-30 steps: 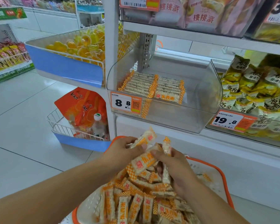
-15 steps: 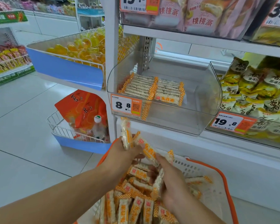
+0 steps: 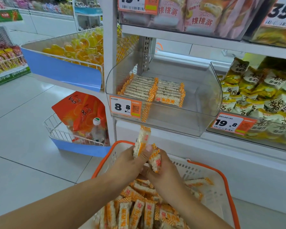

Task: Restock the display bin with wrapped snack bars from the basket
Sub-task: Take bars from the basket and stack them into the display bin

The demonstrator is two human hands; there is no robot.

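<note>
Gathering bars over the basket [image 3: 210, 169], both hands meet at about 6 o'clock in the view, just below the bin [image 3: 203, 103]. The left hand [image 3: 127, 162] pinches one bar [image 3: 141, 141] between thumb and curled fingers; its long axis stands nearly upright, the free end pointing to 12 o'clock, straight at the bin's front lip. The right hand [image 3: 163, 169] curls its fingers round a second bar [image 3: 155, 161], tilted toward 11 o'clock and lying just beside the first, the two hands touching. From the fingers the bin lies up and slightly right, at roughly 1 o'clock, its open top facing the person; neither hand looks clearly nearer. Inside, two neat rows [image 3: 153, 90] sit at the bin's left, long axes running left to right, with bare floor at 3 o'clock of them. My judgement: the held bars must turn from upright to crosswise before they match those rows, and the empty right part is the likely place. Loose bars [image 3: 139, 210] fill the basket below the wrists.
</note>
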